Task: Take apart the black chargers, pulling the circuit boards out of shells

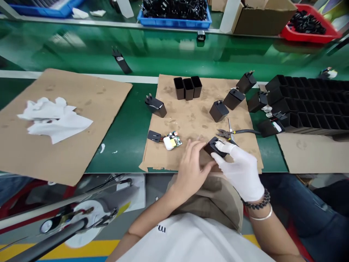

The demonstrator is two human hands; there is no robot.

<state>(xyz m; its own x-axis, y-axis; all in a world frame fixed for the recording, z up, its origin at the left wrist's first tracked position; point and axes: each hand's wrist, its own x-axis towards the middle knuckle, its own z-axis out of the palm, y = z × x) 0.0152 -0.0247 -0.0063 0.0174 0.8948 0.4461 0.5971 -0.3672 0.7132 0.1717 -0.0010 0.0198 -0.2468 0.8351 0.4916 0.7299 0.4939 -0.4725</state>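
Observation:
My right hand [240, 169], in a white glove, is closed on a black plug adapter [211, 146] near the front of the cardboard sheet [188, 123]. My left hand [192, 160] is bare, fingers stretched and thumb apart, just left of the adapter; it appears to hold nothing. A pair of cutting pliers [225, 133] with black and yellow handles lies just beyond my right hand. Left of my left hand is a small circuit board [174, 140] wired to a black plug cap [154, 136]. Another black adapter [156, 106] lies behind it, prongs facing left.
Three open black cases [188, 88] stand at the back of the cardboard. More black adapters [219, 111] sit at its right, beside rows of black cases [313, 103]. White cloths [56, 118] lie on the left cardboard. A blue tray [176, 23] and red bin [309, 34] hold black parts.

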